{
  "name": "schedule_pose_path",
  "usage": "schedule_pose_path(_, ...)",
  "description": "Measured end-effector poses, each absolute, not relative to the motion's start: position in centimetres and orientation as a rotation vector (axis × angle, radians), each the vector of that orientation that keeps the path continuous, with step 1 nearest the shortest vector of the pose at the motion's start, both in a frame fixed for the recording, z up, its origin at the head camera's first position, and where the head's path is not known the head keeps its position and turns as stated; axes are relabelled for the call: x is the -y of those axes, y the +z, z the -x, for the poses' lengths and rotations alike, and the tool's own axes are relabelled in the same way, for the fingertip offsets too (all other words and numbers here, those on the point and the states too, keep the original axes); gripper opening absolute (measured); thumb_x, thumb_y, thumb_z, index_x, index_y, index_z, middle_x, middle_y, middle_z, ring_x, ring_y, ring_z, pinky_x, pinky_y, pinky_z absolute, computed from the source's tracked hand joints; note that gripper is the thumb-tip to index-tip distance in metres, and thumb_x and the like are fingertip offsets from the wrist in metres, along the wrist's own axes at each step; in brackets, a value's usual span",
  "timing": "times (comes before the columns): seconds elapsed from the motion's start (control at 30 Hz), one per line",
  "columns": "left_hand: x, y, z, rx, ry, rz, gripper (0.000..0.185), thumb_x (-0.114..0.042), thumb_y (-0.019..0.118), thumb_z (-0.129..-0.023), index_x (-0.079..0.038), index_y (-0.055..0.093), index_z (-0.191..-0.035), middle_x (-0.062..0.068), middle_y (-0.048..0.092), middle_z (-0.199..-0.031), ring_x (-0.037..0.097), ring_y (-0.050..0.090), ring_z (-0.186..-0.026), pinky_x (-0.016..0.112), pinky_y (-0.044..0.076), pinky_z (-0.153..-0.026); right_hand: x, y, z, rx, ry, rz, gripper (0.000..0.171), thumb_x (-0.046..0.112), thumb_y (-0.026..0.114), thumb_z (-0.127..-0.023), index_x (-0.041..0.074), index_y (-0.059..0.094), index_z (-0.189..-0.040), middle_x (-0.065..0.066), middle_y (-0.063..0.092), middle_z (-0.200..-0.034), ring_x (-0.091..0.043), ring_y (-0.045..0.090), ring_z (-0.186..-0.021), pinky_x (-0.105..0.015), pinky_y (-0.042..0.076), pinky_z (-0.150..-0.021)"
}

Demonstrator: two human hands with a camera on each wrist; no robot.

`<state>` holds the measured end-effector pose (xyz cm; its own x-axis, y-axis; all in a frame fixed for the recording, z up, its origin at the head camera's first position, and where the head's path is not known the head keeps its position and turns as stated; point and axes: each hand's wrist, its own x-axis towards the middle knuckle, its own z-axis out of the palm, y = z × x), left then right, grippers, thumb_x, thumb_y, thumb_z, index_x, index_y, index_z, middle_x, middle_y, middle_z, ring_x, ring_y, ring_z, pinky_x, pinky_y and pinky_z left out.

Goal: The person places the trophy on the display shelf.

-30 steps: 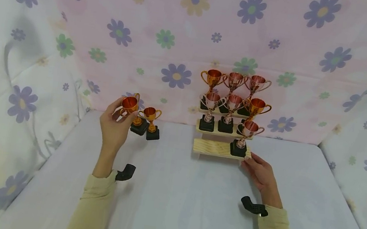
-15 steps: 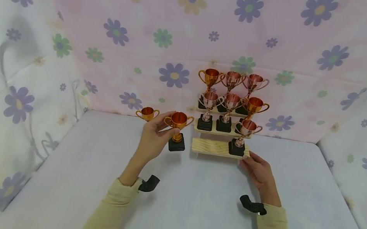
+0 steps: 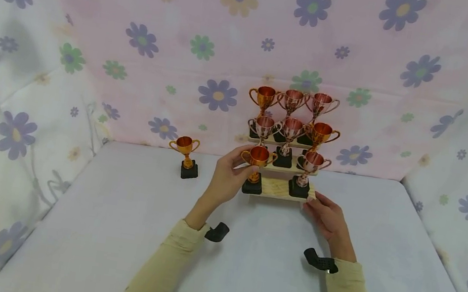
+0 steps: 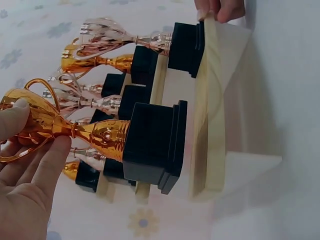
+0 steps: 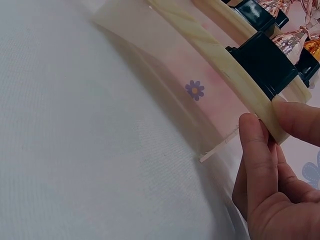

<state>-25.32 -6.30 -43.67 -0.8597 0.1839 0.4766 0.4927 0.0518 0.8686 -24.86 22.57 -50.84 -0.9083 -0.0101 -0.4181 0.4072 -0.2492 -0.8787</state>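
My left hand (image 3: pixel 228 179) grips a gold trophy (image 3: pixel 259 157) by its cup, thumb on one side and fingers on the other. The trophy is upright over the left end of the bottom step of a wooden tiered stand (image 3: pixel 276 188). In the left wrist view a small gap shows between its black base (image 4: pixel 152 145) and the board (image 4: pixel 212 110). My right hand (image 3: pixel 329 220) pinches the right end of that bottom board (image 5: pixel 220 65). Beside the right fingers a rose-gold trophy (image 3: pixel 312 164) stands on the same step.
Several gold and rose-gold trophies fill the upper two steps, such as a rose-gold trophy (image 3: pixel 292 130) and a gold trophy (image 3: pixel 322 134). Another gold trophy (image 3: pixel 184 146) stands on the white table (image 3: pixel 114 229) to the left. A flowered cloth (image 3: pixel 142 93) hangs behind.
My left hand has carried the gold trophy rightward from the left of the table to the stand's bottom step. The other gold trophy stays behind. My right hand keeps its hold on the board.
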Motion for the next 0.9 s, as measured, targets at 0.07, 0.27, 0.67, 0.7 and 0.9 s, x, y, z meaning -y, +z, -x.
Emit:
schedule_pose_path(0.07, 5.5, -43.9, 25.9, 2.098, -1.883, 0.708, 0.048, 0.002, 0.07, -0.093, 0.0, 0.056, -0.14, 0.021, 0.064, -0.121, 0.035, 0.068, -0.11, 0.034, 0.059, -0.093, -22.6, -50.9, 24.8, -1.74, -2.233, -0.479, 0.066, 0.009, 0.054, -0.105, 0.005, 0.021, -0.162, -0.017, 0.026, -0.165, -0.008, 0.059, -0.11, -0.021, 0.053, -0.099)
schedule_pose_path(0.27, 3.3, -44.9, 27.2, 2.145, -1.894, 0.742, 0.049, -0.002, 0.069, -0.095, -0.002, 0.055, -0.142, 0.021, 0.063, -0.125, 0.033, 0.068, -0.111, 0.034, 0.059, -0.094, -22.7, -51.0, 24.8, -1.74, -2.235, -0.472, 0.065, 0.008, 0.053, -0.105, 0.004, 0.022, -0.162, -0.018, 0.027, -0.164, -0.005, 0.061, -0.105, -0.019, 0.055, -0.096)
schedule_pose_path(0.67, 1.1, -45.6, 28.1, 2.081, -1.961, 0.777, 0.05, 0.001, 0.067, -0.096, 0.002, 0.05, -0.144, 0.022, 0.058, -0.136, 0.035, 0.064, -0.121, 0.035, 0.059, -0.096, -22.8, -51.3, 24.8, -1.752, -2.235, -0.436, 0.065, 0.009, 0.053, -0.105, 0.002, 0.021, -0.161, -0.019, 0.028, -0.163, -0.009, 0.058, -0.115, -0.018, 0.054, -0.097)
schedule_pose_path(0.7, 1.0, -45.7, 28.1, 2.072, -1.966, 0.777, 0.05, 0.002, 0.066, -0.096, 0.002, 0.051, -0.144, 0.023, 0.059, -0.134, 0.035, 0.065, -0.12, 0.035, 0.059, -0.096, -22.8, -51.3, 24.8, -1.751, -2.234, -0.442, 0.064, 0.009, 0.053, -0.105, 0.003, 0.022, -0.161, -0.018, 0.028, -0.163, -0.009, 0.057, -0.116, -0.018, 0.054, -0.097)
schedule_pose_path(0.9, 0.7, -46.2, 28.3, 2.04, -1.996, 0.764, 0.048, 0.002, 0.065, -0.097, -0.001, 0.052, -0.143, 0.023, 0.06, -0.124, 0.035, 0.065, -0.117, 0.034, 0.058, -0.098, -22.7, -51.2, 24.8, -1.739, -2.244, -0.44, 0.066, 0.01, 0.054, -0.105, 0.003, 0.021, -0.161, -0.018, 0.028, -0.164, -0.01, 0.057, -0.118, -0.019, 0.054, -0.097)
